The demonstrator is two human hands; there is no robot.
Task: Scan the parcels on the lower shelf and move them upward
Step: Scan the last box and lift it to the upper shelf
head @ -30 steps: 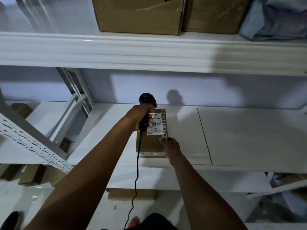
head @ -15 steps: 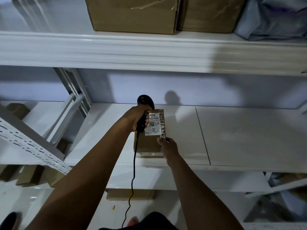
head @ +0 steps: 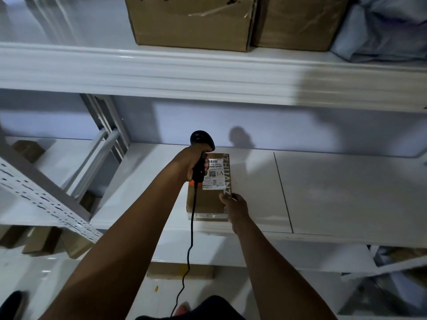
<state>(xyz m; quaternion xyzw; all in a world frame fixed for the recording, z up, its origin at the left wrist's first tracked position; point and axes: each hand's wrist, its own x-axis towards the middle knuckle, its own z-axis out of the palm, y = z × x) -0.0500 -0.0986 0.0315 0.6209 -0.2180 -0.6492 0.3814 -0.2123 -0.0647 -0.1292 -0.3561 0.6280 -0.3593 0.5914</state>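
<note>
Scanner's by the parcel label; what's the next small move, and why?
Probably aim the scanner at the label and trigger: the left hand grips it just beside that label, and the right hand holds the parcel by its near corner on the shelf.

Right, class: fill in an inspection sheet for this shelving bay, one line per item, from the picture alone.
Surface: white shelf, one seam.
Job's things: parcel near the front edge, label up; scanner over the label.
Clutter: boxes lower left.
Hands: left hand grips the scanner; right hand holds the parcel's right edge.
Cables: cable hangs from the scanner, between the arms.
Surroundings: two cartons and a grey bag on the top shelf; perforated upright at left.
</note>
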